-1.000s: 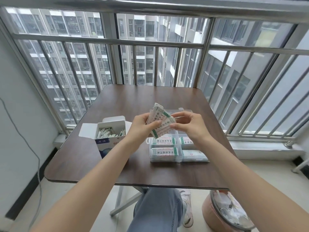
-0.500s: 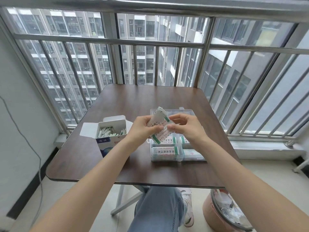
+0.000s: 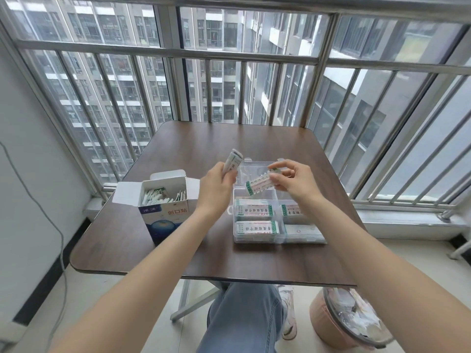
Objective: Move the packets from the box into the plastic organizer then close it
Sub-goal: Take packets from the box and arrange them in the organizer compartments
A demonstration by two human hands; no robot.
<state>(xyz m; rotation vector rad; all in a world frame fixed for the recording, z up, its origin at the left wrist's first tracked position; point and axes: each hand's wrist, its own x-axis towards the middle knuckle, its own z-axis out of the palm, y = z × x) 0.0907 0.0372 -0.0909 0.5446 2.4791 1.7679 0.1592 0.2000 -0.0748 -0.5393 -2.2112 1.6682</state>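
Above the clear plastic organizer (image 3: pixel 277 225) on the worktop (image 3: pixel 204 250), the right hand (image 3: pixel 295 182) pinches one packet (image 3: pixel 260 186) over its rear compartments; the left hand (image 3: pixel 216 184) grips a small stack of packets (image 3: pixel 233 160) — just beside it. Left of both sits the open box (image 3: pixel 164 205), bare wood beyond.

Right hand (image 3: pixel 293 179) hides the organizer's (image 3: pixel 257 240) far-right compartment.

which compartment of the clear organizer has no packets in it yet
The far left compartment, directly beneath the packets pinched in the right hand; the near four visible ones each hold packets.
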